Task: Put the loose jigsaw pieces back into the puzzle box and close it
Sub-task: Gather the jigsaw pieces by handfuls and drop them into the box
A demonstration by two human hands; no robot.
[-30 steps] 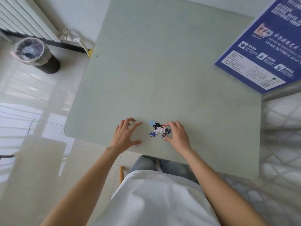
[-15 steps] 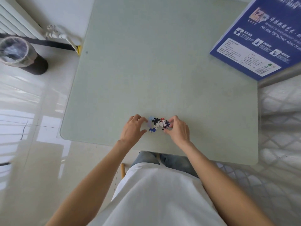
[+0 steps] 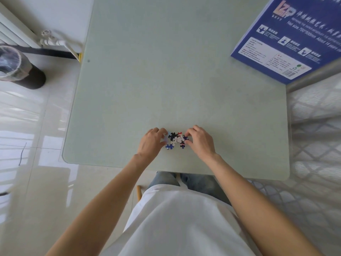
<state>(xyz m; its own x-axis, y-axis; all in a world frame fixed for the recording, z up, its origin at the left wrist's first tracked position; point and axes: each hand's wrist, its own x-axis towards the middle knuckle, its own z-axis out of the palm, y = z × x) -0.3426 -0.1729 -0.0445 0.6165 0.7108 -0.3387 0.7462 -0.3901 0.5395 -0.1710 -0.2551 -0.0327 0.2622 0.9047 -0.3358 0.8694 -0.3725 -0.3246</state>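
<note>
Pale green table (image 3: 177, 80) over glossy white floor tiles, hands cupping a puzzle heap.

Near the table's front edge lies a small pile of black, white, blue and red jigsaw pieces (image 3: 176, 139); the left hand (image 3: 152, 143) curls against the pile's left side, the right hand (image 3: 200, 140) against its right, fingertips touching the pieces. A blue printed cardboard puzzle box (image 3: 287, 37) rests at the table's far right corner, well apart from the pile. Left of the table stands a black bin with a clear liner (image 3: 16, 68).

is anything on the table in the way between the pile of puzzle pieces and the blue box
Nothing visible. Bare table lies between the jigsaw pieces near the front edge and the puzzle box at the far right corner.
</note>
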